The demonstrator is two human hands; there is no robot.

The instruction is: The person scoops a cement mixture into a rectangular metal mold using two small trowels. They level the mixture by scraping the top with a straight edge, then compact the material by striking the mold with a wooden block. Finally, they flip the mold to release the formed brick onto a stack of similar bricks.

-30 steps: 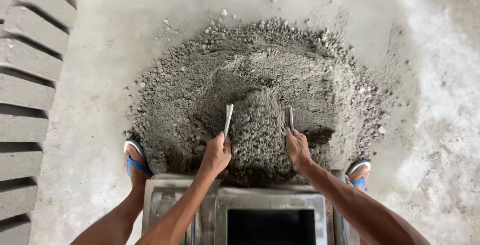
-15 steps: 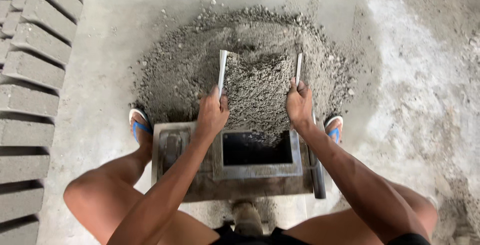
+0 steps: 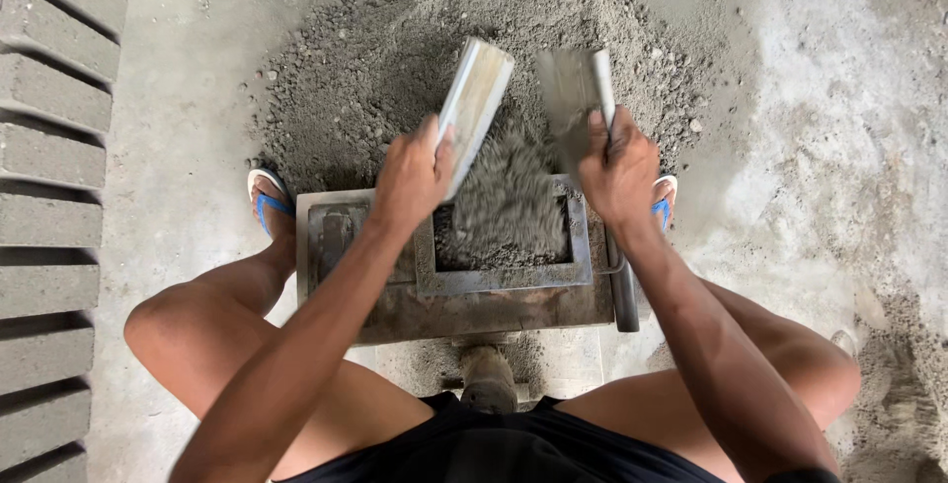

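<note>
**Two boards scoop grey mix into one metal mould**

One rectangular metal mould (image 3: 464, 281) sits on the concrete floor (image 3: 188, 147), between the person's knees. Just above its open cavity, two flat boards are tilted toward each other. The left hand (image 3: 413, 179) has its grip wrapped tight around the pale left board (image 3: 476, 108); the right hand (image 3: 620, 175) is clenched on the darker right board (image 3: 571, 98). Between the boards, a batch of grey mix (image 3: 509, 197) is blurred, apparently falling into the mould.

Beyond the mould lies one broad heap of gravelly mix (image 3: 395, 48). Two blue sandals flank the mould, one at its left corner (image 3: 267, 201) and one at its right (image 3: 664, 197). Well left of the mould, one row of grey blocks (image 3: 49, 147) runs along the floor, about eight showing. Arms and boards hide much of the cavity.
</note>
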